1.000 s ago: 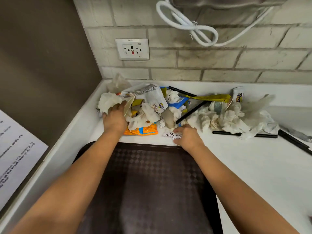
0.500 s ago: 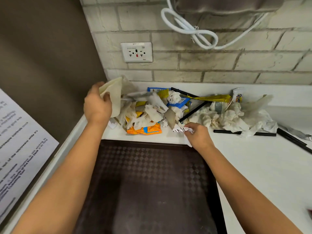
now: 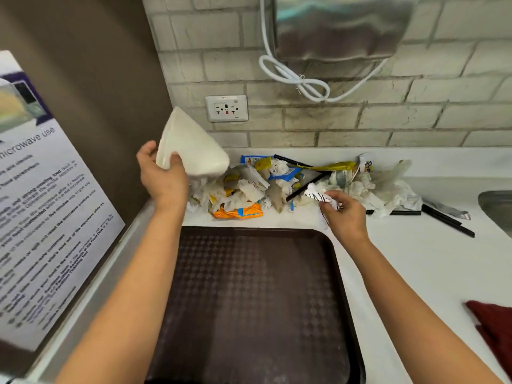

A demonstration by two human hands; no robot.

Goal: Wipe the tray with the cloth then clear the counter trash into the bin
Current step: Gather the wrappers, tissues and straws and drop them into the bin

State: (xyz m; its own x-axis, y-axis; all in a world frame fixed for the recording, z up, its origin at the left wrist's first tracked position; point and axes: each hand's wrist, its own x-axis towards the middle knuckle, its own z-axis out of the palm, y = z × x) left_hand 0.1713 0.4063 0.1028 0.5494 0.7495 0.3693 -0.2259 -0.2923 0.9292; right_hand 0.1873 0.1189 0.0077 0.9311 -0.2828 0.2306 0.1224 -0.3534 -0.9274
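Observation:
A dark brown tray (image 3: 255, 300) lies on the white counter in front of me. Behind it spreads a pile of trash (image 3: 277, 187): crumpled tissues, wrappers, an orange packet (image 3: 238, 212) and black straws. My left hand (image 3: 163, 178) grips a white folded paper plate (image 3: 188, 145) and holds it lifted above the pile's left end. My right hand (image 3: 343, 214) pinches a small crumpled printed paper scrap (image 3: 318, 195) just above the counter at the pile's front. A red cloth (image 3: 493, 325) lies at the right edge.
A brown side wall with a microwave notice (image 3: 41, 217) stands to the left. A brick wall with a socket (image 3: 226, 108) and a steel dispenser (image 3: 340, 26) with a looped white cable rises behind. A sink edge (image 3: 498, 209) shows at the right. Black straws (image 3: 446, 223) lie nearby.
My left hand has pulled the white plate out of the pile and raised it. My right hand has picked up the paper scrap and moved a little right.

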